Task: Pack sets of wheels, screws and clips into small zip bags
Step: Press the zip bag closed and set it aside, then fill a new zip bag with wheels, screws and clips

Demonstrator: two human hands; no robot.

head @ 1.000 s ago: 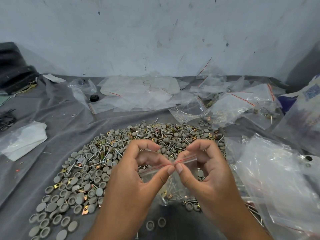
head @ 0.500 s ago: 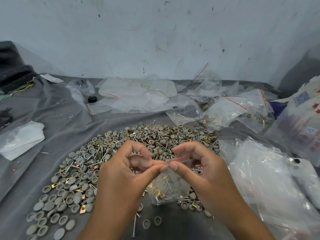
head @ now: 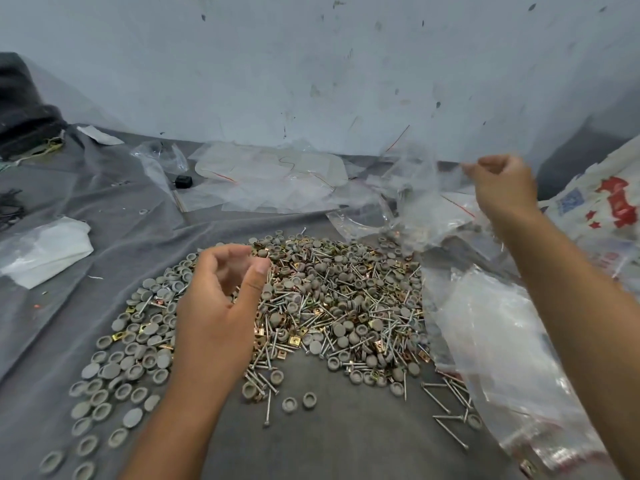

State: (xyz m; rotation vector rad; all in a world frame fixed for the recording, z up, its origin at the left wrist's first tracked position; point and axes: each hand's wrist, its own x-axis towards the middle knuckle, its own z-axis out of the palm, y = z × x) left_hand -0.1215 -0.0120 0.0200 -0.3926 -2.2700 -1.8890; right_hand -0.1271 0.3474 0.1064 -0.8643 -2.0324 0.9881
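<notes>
Hands are well apart over a grey cloth (head: 346, 445) that covers the work surface. The right hand (head: 502, 183) is raised at the far right, fingers curled, pinching the top edge of a small zip bag (head: 420, 202); the bag is motion-blurred and hangs downward from the pinch, its long axis roughly vertical, lower end near the far right rim of the parts heap; its contents cannot be made out. The left hand (head: 221, 299) hovers above the left half of the heap, fingers loosely curled, thumb raised, holding nothing. The heap spreads across the middle of the cloth: grey wheels (head: 138, 362) mostly left and front, screws (head: 349, 296) lying in all directions through the centre, brass-coloured clips (head: 294, 339) scattered among them. Loose screws (head: 446, 400) trail toward the front right. A pile of clear bags (head: 502, 358) borders the heap on the right, and flat empty bags (head: 270, 181) lie against the back wall. Bare cloth lies in front of the heap between the forearms, and to its left up to a folded white plastic sheet (head: 45, 251)
</notes>
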